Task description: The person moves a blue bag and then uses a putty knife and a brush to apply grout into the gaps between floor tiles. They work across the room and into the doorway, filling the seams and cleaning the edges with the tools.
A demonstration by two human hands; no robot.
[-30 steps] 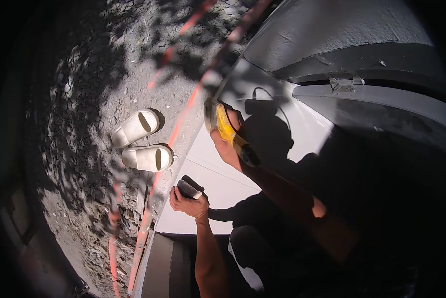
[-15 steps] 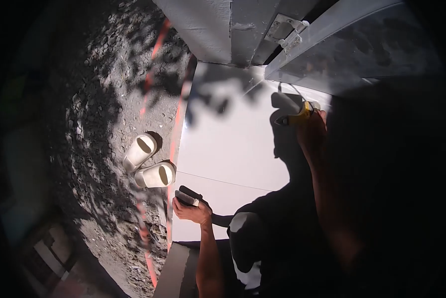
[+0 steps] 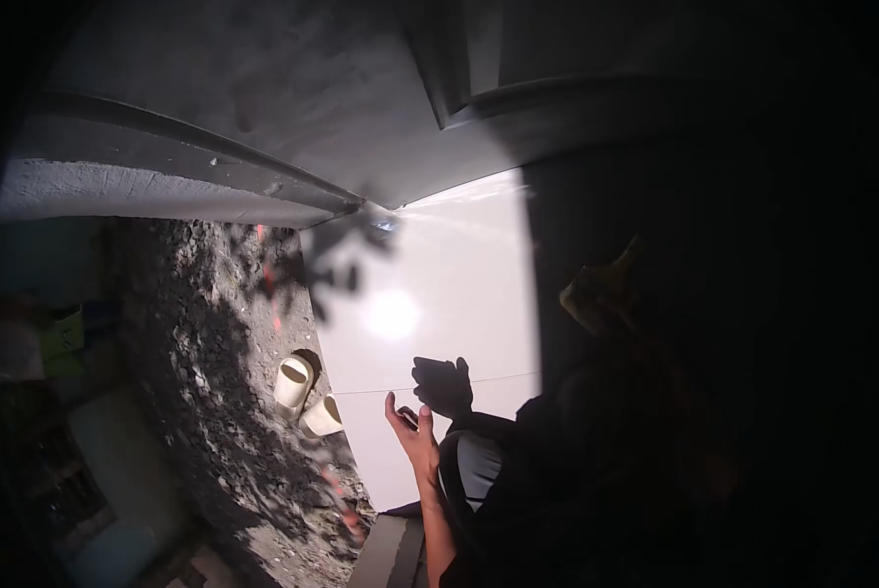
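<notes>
My left hand (image 3: 418, 446) is raised over the sunlit white floor panel (image 3: 479, 294), with its index finger and thumb apart and other fingers bent. Nothing shows plainly between them. Its dark shadow (image 3: 444, 387) falls on the panel just beyond the fingertips. In the deep shade on the right, a yellow tool (image 3: 596, 294) catches faint light, its narrow end pointing up. My right hand (image 3: 635, 318) is around it, mostly lost in darkness. A thin dark line (image 3: 498, 380) crosses the panel near the left hand.
Two pale slip-on sandals (image 3: 295, 382) sit on rough, stony ground (image 3: 195, 392) left of the panel. A grey panelled door (image 3: 312, 88) and its frame (image 3: 185, 137) stand along the top. A grey ledge (image 3: 390, 549) lies at the bottom, below the left forearm.
The view has swung, bringing more of the door in. The pale block formerly in my left hand no longer shows, and its fingers have spread. The yellow tool has gone from sunlight into shade.
</notes>
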